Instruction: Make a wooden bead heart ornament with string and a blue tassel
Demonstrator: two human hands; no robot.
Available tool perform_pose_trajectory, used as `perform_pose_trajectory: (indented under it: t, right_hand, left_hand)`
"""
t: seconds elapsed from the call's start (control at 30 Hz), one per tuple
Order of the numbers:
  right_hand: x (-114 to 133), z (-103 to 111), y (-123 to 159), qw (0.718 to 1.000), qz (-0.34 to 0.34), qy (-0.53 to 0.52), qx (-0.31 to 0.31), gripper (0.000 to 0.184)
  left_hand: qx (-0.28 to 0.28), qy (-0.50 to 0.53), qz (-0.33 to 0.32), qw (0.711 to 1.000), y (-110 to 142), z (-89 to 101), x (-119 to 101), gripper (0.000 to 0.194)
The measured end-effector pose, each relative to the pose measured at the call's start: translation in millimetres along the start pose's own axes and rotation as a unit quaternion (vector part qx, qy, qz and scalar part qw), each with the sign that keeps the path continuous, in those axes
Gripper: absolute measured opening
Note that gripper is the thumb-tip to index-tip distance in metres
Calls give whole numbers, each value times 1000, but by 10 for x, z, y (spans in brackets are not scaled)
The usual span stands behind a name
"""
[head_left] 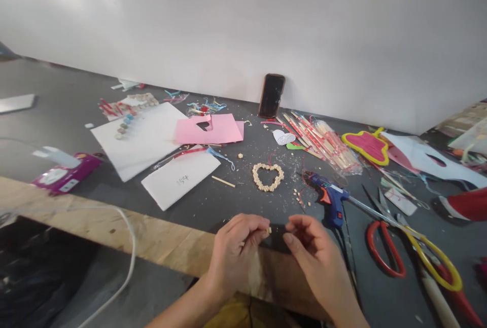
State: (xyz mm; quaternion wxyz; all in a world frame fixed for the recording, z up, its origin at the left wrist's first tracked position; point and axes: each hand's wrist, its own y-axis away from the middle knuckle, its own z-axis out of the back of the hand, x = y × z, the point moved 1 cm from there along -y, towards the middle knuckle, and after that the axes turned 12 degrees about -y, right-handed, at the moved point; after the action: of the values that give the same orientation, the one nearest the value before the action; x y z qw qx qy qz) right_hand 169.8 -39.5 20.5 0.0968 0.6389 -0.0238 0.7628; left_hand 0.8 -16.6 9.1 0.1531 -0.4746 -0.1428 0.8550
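Observation:
My left hand [239, 244] pinches a small pale wooden-looking piece [269, 230] between thumb and fingers, over the near edge of the dark table. Just to its right, my right hand [314, 252] has its thumb and curled fingers apart, and nothing shows between them. Beyond both hands lies a heart-shaped ring [255, 178] made of small pale pieces, with a red thread at its top. Small loose bits [297, 195] are scattered to the right of the heart. A blue glue gun [335, 206] rests beside my right hand.
Red-handled scissors [399, 262] and yellow-handled scissors [449, 272] lie at right. Behind are bundled sticks [315, 140], a leaning phone [271, 96] and pink card [224, 133]. White folded paper [171, 186] and a purple power socket [72, 173] are left; a white cable [133, 247] hangs in front.

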Motion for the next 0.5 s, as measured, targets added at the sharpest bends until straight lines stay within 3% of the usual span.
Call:
perform_pose_trajectory:
  t: [0.1,0.23,0.37,0.5]
  right_hand:
    - [-33,190,-64,987,56,140,-54,24]
    - [49,448,-165,942,114,297,-104,29]
    - [126,586,-328,912,148,376,-69,25]
    - [97,548,-516,893,178,413,1,22]
  left_hand:
    - [2,-4,6,1000,14,8,40,13]
    - [2,-6,4,1000,28,5,85,11]
    - [-4,10,-18,1000,28,5,101,11]
    - [8,31,-20,999,26,7,99,12]
